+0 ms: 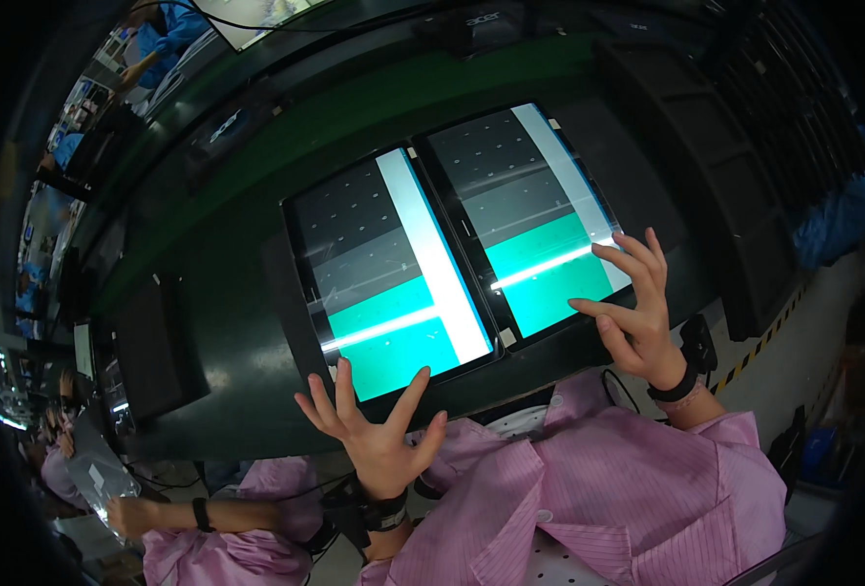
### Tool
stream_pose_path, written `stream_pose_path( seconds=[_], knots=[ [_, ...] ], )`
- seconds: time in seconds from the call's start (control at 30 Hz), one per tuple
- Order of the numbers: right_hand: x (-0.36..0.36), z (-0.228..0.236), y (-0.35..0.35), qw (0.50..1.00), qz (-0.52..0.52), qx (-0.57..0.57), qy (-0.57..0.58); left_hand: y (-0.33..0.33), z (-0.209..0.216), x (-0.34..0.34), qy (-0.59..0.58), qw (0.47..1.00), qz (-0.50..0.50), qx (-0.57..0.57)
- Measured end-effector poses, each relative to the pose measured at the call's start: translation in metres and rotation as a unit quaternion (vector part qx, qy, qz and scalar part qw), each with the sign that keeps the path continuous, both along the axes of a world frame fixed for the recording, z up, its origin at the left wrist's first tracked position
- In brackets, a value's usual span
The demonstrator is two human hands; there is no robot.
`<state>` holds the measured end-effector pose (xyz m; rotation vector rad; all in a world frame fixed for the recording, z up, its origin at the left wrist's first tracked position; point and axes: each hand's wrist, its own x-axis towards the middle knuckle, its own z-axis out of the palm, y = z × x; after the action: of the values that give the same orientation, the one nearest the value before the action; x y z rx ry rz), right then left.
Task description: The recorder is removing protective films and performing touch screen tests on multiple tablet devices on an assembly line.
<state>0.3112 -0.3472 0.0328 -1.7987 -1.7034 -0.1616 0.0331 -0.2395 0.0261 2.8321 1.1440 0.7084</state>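
Two flat display panels lie side by side on the dark green bench, each in a black frame. Both the left panel (374, 313) and the right panel (540, 234) show grey and green areas beside a white band, with bright reflections across them. My left hand (381, 451) is open at the near edge of the left panel, fingers spread and fingertips by its lower border. Over the right edge of the right panel, my right hand (639, 317) is open, its fingers apart. Whether the fingertips touch either panel, I cannot tell. Neither hand holds anything.
A black tray (696, 122) with compartments stands at the right. To the left lies a dark flat box (154, 342). A lit screen (256, 20) is at the far edge. At lower left, a co-worker's hand (131, 516) holds a clear plastic bag (98, 469).
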Motion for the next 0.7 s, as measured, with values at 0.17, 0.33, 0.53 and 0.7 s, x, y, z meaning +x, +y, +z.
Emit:
stream_pose_path(
  seconds=[0.17, 0.33, 0.53, 0.7],
  knots=[
    [0.000, 0.000, 0.000, 1.000, -0.002, 0.004, 0.003, 0.001, -0.006, -0.009, -0.074, 0.996, 0.055, -0.007],
    [0.000, -0.004, 0.002, 1.000, 0.001, -0.006, 0.000, 0.004, -0.008, -0.005, 0.000, 0.999, 0.052, -0.010],
    [-0.008, 0.000, 0.005, 1.000, 0.021, 0.000, 0.019, 0.003, -0.010, -0.016, -0.077, 0.995, 0.052, 0.024],
    [-0.005, 0.002, 0.005, 1.000, 0.019, -0.011, 0.008, 0.002, -0.018, -0.019, -0.065, 0.995, 0.071, -0.017]
  ],
)
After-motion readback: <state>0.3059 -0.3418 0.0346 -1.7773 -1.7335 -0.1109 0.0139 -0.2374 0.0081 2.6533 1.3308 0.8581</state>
